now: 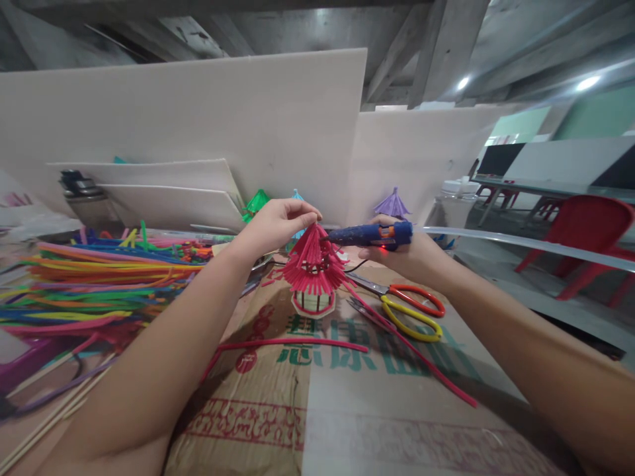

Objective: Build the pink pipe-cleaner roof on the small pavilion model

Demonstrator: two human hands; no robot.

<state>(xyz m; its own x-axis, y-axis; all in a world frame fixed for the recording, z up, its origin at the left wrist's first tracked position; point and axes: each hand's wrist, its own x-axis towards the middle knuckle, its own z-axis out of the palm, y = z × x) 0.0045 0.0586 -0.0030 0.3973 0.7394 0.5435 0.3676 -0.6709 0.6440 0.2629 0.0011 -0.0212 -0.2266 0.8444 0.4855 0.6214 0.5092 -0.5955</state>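
Note:
A small red pavilion with a two-tiered fringed roof stands upright on the printed cardboard. My left hand pinches the peak of its roof from the left. In my right hand is a dark blue glue gun with a glowing red light; its nozzle points left at the upper roof, touching or very near it. A clear glue stick stretches to the right behind the gun. Red pipe cleaners lie in front of the pavilion.
Scissors with orange and yellow handles lie right of the pavilion. Bundles of coloured pipe cleaners cover the left side. Green and purple roofs stand behind, before white boards. A white container stands at right.

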